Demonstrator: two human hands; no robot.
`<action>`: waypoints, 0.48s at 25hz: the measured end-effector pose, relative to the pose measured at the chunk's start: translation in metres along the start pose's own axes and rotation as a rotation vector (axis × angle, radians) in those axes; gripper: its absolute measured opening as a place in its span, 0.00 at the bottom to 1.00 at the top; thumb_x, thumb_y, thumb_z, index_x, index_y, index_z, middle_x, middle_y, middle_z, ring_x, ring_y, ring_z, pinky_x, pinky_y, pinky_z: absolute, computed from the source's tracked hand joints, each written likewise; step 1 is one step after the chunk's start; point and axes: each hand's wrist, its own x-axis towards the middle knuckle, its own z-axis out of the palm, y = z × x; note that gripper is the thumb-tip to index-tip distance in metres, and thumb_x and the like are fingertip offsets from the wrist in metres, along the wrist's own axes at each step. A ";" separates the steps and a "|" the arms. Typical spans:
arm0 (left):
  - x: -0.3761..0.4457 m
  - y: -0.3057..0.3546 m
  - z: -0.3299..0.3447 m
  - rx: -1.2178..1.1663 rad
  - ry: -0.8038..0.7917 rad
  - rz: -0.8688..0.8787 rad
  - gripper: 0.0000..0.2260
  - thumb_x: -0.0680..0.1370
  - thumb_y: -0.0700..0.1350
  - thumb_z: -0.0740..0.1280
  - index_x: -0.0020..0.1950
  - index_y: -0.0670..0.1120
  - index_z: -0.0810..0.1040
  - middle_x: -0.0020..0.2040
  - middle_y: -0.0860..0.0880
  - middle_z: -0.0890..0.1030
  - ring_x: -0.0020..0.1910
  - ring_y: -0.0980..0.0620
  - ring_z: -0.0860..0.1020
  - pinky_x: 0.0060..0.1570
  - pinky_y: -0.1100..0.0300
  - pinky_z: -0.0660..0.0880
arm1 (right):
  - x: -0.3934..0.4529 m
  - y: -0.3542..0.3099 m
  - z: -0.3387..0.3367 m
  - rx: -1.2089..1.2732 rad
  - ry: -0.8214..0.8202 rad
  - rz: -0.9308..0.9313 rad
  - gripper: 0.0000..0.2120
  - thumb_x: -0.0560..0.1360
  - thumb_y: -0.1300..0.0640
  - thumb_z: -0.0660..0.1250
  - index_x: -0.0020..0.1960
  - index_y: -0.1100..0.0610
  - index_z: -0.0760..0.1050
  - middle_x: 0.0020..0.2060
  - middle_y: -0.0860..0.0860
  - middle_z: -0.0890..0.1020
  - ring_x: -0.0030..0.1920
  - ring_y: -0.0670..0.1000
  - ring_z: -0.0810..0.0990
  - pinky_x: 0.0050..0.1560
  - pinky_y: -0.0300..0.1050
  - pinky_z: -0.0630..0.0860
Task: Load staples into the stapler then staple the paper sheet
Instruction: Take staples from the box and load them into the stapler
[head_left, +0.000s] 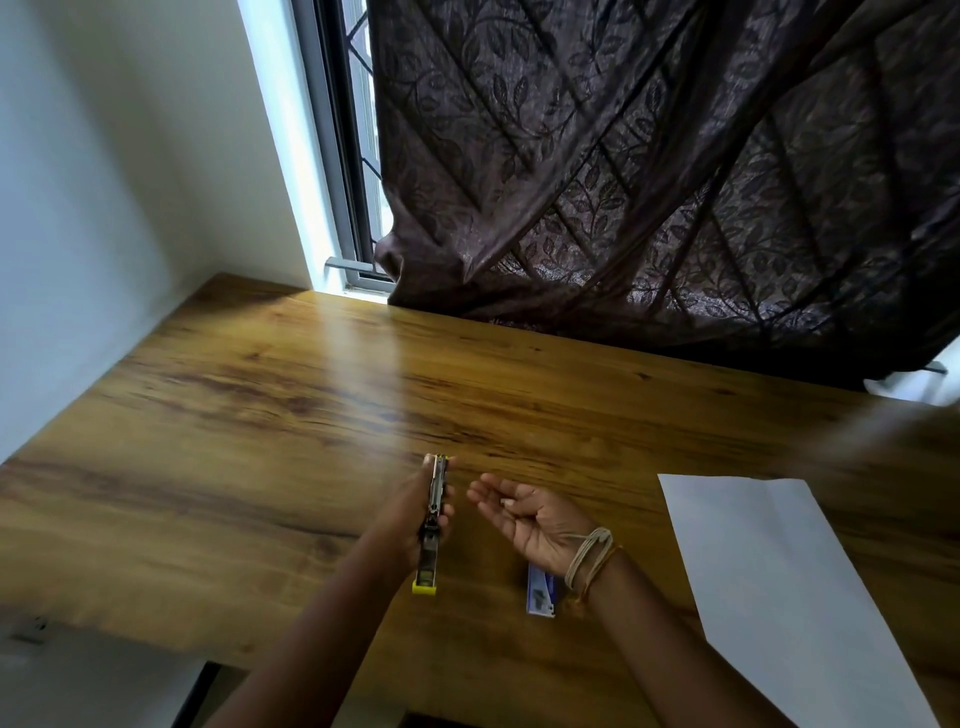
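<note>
Left hand (415, 512) has the stapler (432, 525), fingers wrapped along its length, lifted above the wooden table (234, 415). It's a slim little thing: silvery metal channel running up the middle, a yellow plastic end (424, 586) poking out at the 6 o'clock side toward the person, the far tip pointing to 12 o'clock. The metal parts are blurred, so whether the tray is slid out I cannot tell. Right hand (530, 519) sits just beside it at 3 o'clock, palm up, fingers loosely curled and unclenched, something tiny and pale on the palm, too small to name. Thread bands (589, 558) circle that wrist. Under the wrist, a small blue-and-white staple box (540, 597) lies on the table. The white paper sheet (779, 587) lies flat at 4 o'clock, well apart from the stapler.
</note>
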 end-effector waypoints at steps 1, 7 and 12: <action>0.001 -0.002 0.000 -0.001 0.004 -0.009 0.15 0.82 0.55 0.57 0.56 0.49 0.78 0.34 0.49 0.72 0.19 0.59 0.71 0.16 0.69 0.65 | 0.002 -0.003 -0.003 -0.016 -0.009 -0.007 0.17 0.79 0.75 0.46 0.56 0.71 0.73 0.51 0.65 0.80 0.53 0.59 0.80 0.47 0.47 0.81; 0.012 -0.013 0.000 0.007 -0.008 -0.022 0.19 0.81 0.56 0.56 0.54 0.43 0.77 0.32 0.48 0.70 0.21 0.58 0.67 0.16 0.68 0.62 | 0.018 -0.016 -0.020 -0.268 0.103 -0.116 0.11 0.81 0.69 0.52 0.54 0.66 0.72 0.47 0.62 0.82 0.49 0.57 0.83 0.42 0.44 0.82; 0.017 -0.013 0.005 0.040 -0.051 -0.075 0.16 0.82 0.51 0.57 0.60 0.42 0.75 0.35 0.48 0.70 0.23 0.57 0.66 0.17 0.66 0.62 | 0.038 -0.032 -0.032 -0.670 0.318 -0.238 0.03 0.80 0.61 0.60 0.50 0.61 0.68 0.41 0.57 0.84 0.37 0.51 0.85 0.30 0.41 0.80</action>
